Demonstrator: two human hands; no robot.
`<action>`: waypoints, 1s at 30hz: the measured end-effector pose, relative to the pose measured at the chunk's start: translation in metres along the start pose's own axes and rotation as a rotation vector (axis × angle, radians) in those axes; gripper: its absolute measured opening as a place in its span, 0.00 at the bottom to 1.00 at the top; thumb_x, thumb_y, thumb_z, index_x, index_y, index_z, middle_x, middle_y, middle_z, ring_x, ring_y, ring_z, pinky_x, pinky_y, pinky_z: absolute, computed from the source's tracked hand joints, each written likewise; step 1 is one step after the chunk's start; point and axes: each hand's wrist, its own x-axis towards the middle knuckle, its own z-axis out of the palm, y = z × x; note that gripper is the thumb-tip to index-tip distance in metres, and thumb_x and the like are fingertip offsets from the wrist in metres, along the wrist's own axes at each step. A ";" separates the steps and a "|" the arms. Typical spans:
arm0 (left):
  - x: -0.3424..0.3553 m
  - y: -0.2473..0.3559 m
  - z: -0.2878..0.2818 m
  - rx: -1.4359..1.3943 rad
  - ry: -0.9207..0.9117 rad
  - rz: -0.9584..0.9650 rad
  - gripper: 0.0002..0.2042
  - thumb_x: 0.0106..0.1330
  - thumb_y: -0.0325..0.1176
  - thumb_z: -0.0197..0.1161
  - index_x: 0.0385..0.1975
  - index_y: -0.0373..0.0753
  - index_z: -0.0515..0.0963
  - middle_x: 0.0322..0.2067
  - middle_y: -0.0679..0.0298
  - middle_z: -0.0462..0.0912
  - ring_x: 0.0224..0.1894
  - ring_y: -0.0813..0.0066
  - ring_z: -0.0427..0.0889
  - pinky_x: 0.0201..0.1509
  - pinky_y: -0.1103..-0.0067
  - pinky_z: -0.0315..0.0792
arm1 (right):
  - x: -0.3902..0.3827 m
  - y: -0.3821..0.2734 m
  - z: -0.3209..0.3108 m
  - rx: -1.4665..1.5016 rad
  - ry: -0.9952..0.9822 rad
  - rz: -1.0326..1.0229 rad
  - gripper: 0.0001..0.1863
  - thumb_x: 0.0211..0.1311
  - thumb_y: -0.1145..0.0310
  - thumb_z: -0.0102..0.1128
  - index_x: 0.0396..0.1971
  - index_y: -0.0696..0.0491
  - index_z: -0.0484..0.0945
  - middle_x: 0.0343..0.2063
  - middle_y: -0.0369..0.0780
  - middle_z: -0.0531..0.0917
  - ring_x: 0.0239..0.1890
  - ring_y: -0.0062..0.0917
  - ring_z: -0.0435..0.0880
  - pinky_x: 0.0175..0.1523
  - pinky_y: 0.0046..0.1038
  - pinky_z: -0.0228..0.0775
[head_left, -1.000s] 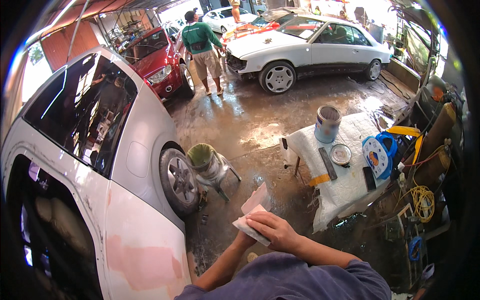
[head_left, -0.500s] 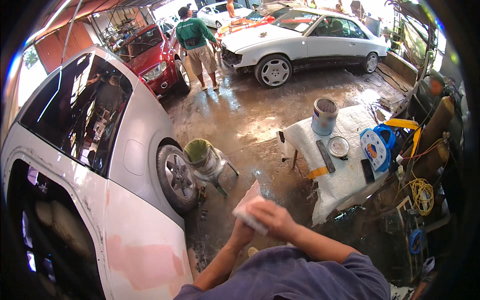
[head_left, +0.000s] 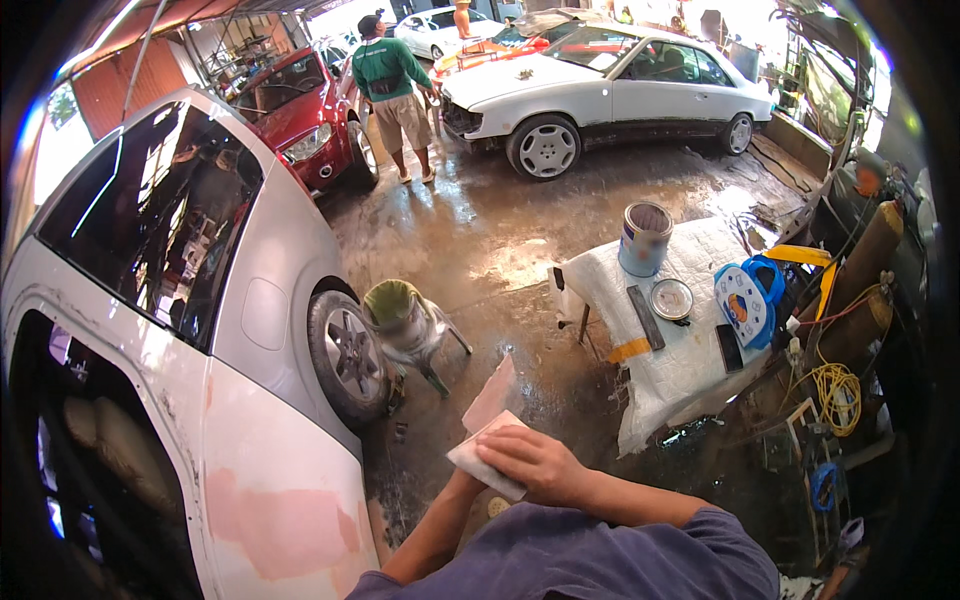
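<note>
In front of my waist, both hands work with two flat pieces. My right hand (head_left: 535, 462) lies over a pale, rectangular flat piece (head_left: 488, 470), its fingers bent across the top and gripping it. Beyond it a thin pink-smeared sheet (head_left: 492, 396) sticks out, its far end pointing away from me. My left hand (head_left: 461, 487) is underneath, supporting the pink-smeared sheet; its fingers are hidden. To my left is a white-and-silver car body (head_left: 270, 470) with a pink patch on its lower panel.
A padded white table (head_left: 690, 385) holds a paint can (head_left: 645, 240), a round lid (head_left: 671, 299), a long dark block (head_left: 646, 317), a phone (head_left: 728, 347) and a blue-and-white bag (head_left: 745, 305). A bucket (head_left: 392, 308) sits on a stool. Farther off, a person (head_left: 392, 75) stands between cars.
My right hand and the pale piece have shifted slightly left and toward me. More of the pink-smeared sheet now shows beyond it. The view has tilted a little.
</note>
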 end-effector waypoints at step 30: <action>0.004 0.045 0.006 -0.333 0.102 -0.127 0.26 0.70 0.21 0.56 0.68 0.32 0.64 0.64 0.61 0.71 0.67 0.70 0.69 0.71 0.73 0.63 | 0.001 0.060 -0.003 -0.147 0.148 0.215 0.23 0.53 0.77 0.68 0.52 0.57 0.81 0.52 0.47 0.82 0.53 0.42 0.84 0.59 0.40 0.79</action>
